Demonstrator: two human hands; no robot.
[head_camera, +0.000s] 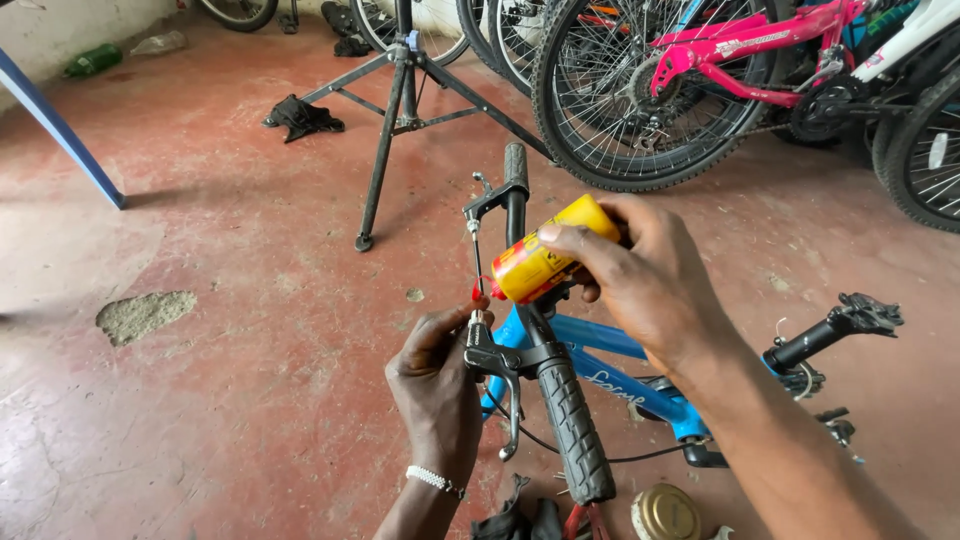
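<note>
My right hand (650, 280) holds a small yellow bottle (545, 255) with a red nozzle, tipped left so the nozzle points at the brake lever (495, 365) on the handlebar (540, 320) of a blue bicycle (620, 385). My left hand (435, 385), with a white bead bracelet at the wrist, pinches the thin cable (477, 265) just above the lever, right beside the nozzle. The handlebar runs from a near ribbed grip (575, 430) to a far grip (515, 165).
A black tripod repair stand (400, 110) rises behind the handlebar. A pink bicycle (740, 60) and other wheels line the back right. A dark rag (300, 118) lies on the red concrete floor (220, 330). A gold lid (665, 512) and rag sit below.
</note>
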